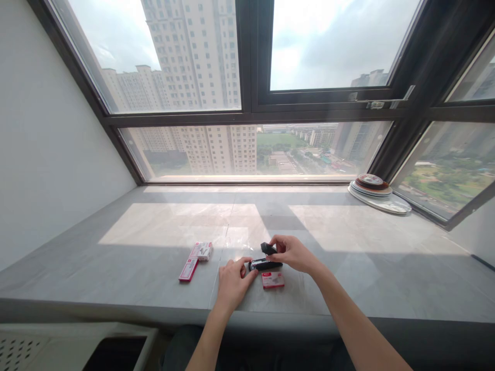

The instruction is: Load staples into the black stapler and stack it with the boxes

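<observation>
A black stapler [274,266] lies on the grey stone sill with its upper arm swung up and its metal staple channel showing. Its left end is pinched between the thumb and fingers of my left hand [235,281]. My right hand [293,253] grips the raised upper arm from the right; the exact finger contact is partly hidden. Just in front of the stapler sits a small red and white box [273,280], touched by neither hand. To the left, a white and red box [204,251] stands beside a flat red and white pack [188,270].
Thin clear plastic [240,239] glints behind my left hand. A stack of plates [371,189] stands in the far right corner of the sill [154,268]. Dark-framed windows [247,118] close off the back. Below the front edge at left is a pale perforated item [65,345].
</observation>
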A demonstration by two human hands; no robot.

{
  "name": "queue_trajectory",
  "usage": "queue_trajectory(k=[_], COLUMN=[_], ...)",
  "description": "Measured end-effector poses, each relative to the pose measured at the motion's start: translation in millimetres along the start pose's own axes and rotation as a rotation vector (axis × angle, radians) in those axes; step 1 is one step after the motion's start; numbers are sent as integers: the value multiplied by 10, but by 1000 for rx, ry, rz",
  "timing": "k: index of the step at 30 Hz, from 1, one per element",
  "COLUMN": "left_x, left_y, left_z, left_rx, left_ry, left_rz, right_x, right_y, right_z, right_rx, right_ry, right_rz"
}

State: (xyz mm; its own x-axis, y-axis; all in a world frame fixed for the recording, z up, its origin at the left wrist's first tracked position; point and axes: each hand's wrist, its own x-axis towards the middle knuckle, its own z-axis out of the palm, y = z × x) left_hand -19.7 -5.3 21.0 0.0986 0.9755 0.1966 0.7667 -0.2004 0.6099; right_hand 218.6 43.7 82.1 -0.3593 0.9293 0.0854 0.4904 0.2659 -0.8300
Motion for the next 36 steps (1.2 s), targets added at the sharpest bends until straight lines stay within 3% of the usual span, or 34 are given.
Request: queue_trajectory(k=[7, 13, 17, 19, 23, 27, 32, 36], left_x=[-11, -136, -180, -155, -81, -67, -99, -156], left_y=[-4, 232, 536, 576, 299, -19, 64, 140], left_z=[-7, -105, -117, -108, -195, -344, -248, -198], left_rx=[12, -49, -110, -88, 2, 30, -22, -87], left_ry=[7, 89, -144, -246, -209, -184, -204, -164], left_rz=[23, 113, 440, 507, 293, 164, 202, 221], right_x=[8, -75, -77, -106, -292, -490, -485, -441], right_y=[-88, 43, 329, 483, 646, 535, 302, 248], right_z=[249, 49, -65, -38, 159, 461, 788, 863], right_rx=[-337, -286, -173, -42, 243, 549, 654, 644], right_ry=[10, -40, 55, 93, 203, 193, 194, 216], right_rz=[-8, -12, 107, 176, 284, 303, 279, 272])
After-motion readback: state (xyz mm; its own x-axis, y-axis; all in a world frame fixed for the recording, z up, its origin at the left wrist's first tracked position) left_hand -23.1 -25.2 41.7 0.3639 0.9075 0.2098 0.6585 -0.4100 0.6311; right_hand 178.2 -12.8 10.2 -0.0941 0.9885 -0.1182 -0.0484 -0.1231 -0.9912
